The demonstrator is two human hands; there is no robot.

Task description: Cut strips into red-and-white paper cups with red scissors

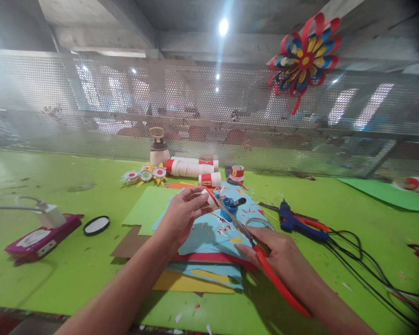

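My left hand pinches a small red and white paper cup piece above the pile of coloured paper. In my right hand are red-handled scissors, their blades pointing up and left to the edge of that piece. Beneath and around the hands lie light blue sheets strewn with red, white and yellow scraps. Just behind the blades sits a blue container with a dark object in it.
A blue glue gun with black cables lies right. Paper cups, flower shapes and a spray bottle stand behind. Left are a purple power strip and a black-rimmed disc. A paper flower hangs upper right.
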